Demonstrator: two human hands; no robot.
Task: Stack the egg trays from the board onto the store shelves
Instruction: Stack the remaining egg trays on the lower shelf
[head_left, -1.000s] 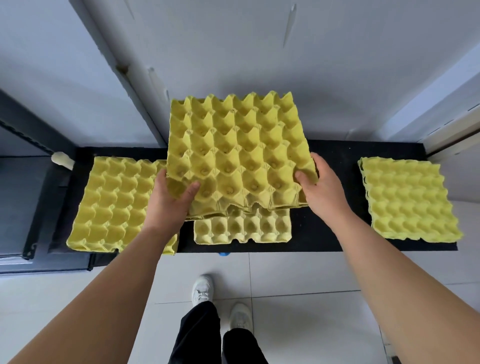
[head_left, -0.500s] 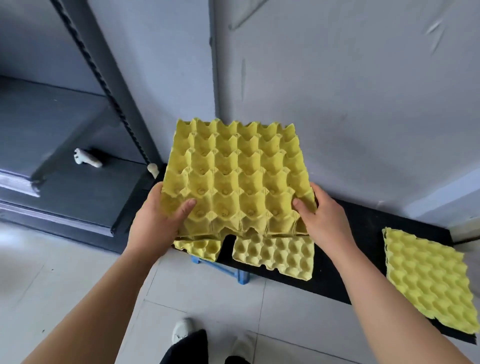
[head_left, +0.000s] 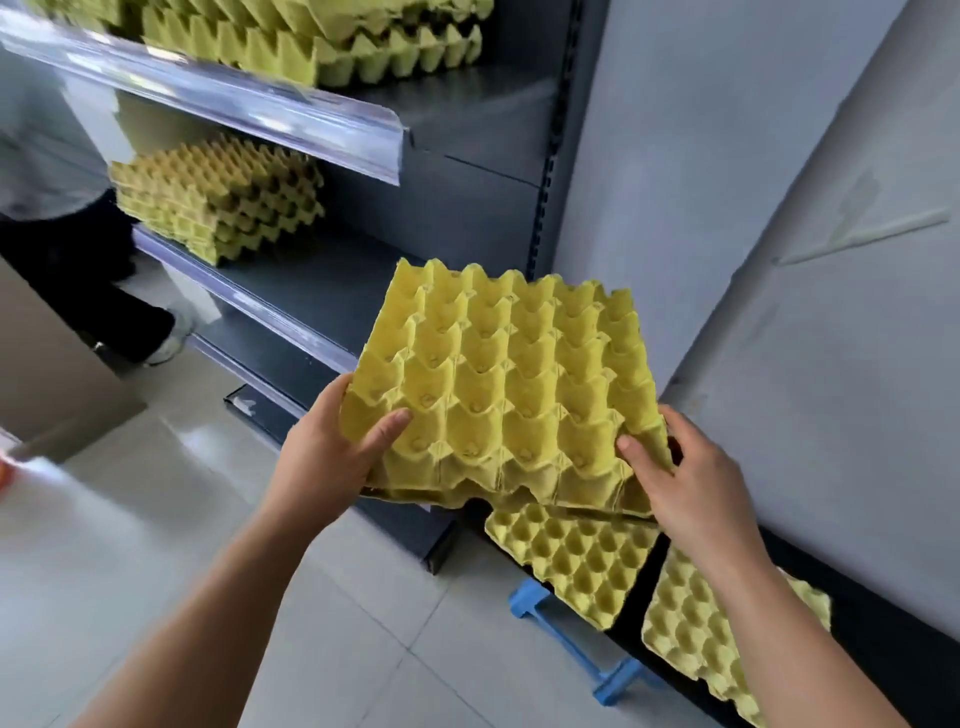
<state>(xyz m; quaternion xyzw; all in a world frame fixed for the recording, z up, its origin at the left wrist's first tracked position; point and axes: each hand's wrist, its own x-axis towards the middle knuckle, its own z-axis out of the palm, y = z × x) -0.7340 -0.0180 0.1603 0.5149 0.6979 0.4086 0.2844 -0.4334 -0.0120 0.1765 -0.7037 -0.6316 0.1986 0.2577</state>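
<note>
You hold the egg trays (head_left: 509, 389) (a few nested, it seems) in the air, far edge tilted up; left hand (head_left: 324, 462) and right hand (head_left: 693, 488) have their fingers (head_left: 388, 425) clamped on the near corners; the shelf (head_left: 311, 296) and its stack (head_left: 218, 202) lie up and to the left, nearer your left hand.

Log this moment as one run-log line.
step: carry toward shelves | left hand: grips held trays | right hand: grips held trays | board: two trays visible | shelves: stacks on two levels
</note>
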